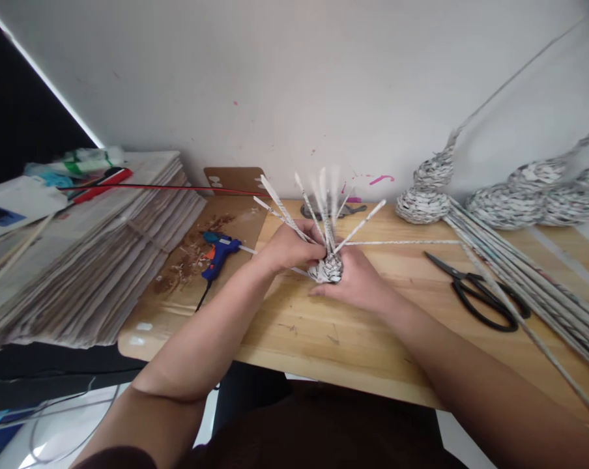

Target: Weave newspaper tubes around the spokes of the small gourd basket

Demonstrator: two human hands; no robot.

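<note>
"Nearest us are two bare forearms (216, 326), reaching in over the near edge of the table (294, 332). What are the hands on?"

"One small woven paper piece (330, 268), on the table's middle stretch. The left hand (297, 247) pinches at its top, thumb and fingers together where the rods rise. The right hand (360, 277) curls round its right side."

"How many upright rods (358, 228)?"

"At least six, fanned out; some blur, so I can't be exact. One long rod (406, 242) runs off to the right."

"And around them?"

"One blue glue gun (220, 257) on brown cardboard (182, 260), one pair of black scissors (485, 296), one bundle of paper rods (533, 280), one tall stack of newspapers (128, 241). Three bulbous woven forms (424, 195) stand by the wall (294, 85)."

"Any room to move?"

"Plenty of bare wood between the piece and the near edge, and more between the right hand and the scissors. The newspapers close off the left; the bundle slants across the right."
</note>
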